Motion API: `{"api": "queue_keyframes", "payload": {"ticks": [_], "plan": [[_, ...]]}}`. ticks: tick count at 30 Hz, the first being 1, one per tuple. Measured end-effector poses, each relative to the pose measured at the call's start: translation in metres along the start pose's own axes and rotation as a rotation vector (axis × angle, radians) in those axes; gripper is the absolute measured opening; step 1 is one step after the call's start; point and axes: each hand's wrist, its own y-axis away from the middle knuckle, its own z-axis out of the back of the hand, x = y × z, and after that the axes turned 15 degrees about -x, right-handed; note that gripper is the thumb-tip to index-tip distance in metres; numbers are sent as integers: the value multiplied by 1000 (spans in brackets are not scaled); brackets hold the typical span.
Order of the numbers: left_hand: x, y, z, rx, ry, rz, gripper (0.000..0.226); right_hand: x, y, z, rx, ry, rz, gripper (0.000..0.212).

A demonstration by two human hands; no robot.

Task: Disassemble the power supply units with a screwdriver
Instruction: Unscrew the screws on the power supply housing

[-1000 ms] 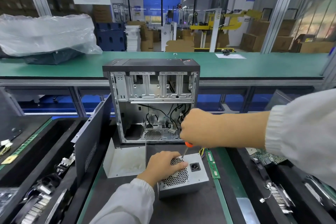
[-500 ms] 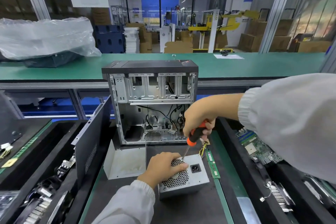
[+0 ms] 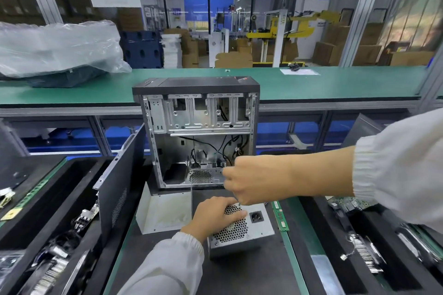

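Observation:
A grey power supply unit (image 3: 255, 231) with a honeycomb grille and a black power socket stands on the dark mat in front of me. My left hand (image 3: 212, 215) rests on its top left corner, fingers spread over the grille. My right hand (image 3: 251, 182) is a fist just above the unit's back edge, curled round the screwdriver. Its handle is hidden inside the fist. Only a short bit of the metal shaft (image 3: 239, 204) shows below the hand, its tip on the unit's top edge.
An open computer case (image 3: 199, 136) stands upright just behind the unit. A black side panel (image 3: 119, 187) leans at its left, with a white metal bracket (image 3: 165, 211) beside it. A green memory stick (image 3: 280, 217) lies right of the unit. Black trays (image 3: 374, 254) of parts flank the mat.
My right hand has dropped lower over the unit and turned, so the orange handle seen half a second ago is now covered by the fist. My left hand has stayed on the grille.

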Motion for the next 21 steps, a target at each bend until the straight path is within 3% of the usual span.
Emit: {"api": "queue_keyframes", "payload": {"ticks": [3, 6, 9, 10, 12, 15, 18, 21], "plan": [[1, 1, 0, 19, 40, -9, 48, -8, -6, -1, 193, -369, -450, 12], [0, 2, 2, 19, 36, -18, 49, -33, -4, -13, 563, -953, -997, 40], [0, 3, 4, 15, 40, -21, 46, -47, 1, -24, 886, -1230, -1245, 37], [-1, 3, 4, 16, 41, -20, 46, -47, 2, -26, 905, -1227, -1225, 36], [-1, 4, 4, 16, 44, -15, 45, -40, 3, -25, 767, -1087, -1074, 37], [-1, 4, 4, 22, 50, -13, 45, -19, 3, -16, 427, -539, -651, 35], [-1, 2, 4, 20, 33, -17, 47, -7, 5, -11, 95, -37, -162, 11], [-2, 0, 4, 22, 13, -6, 54, -6, 10, -3, -38, 65, -40, 13]]}}
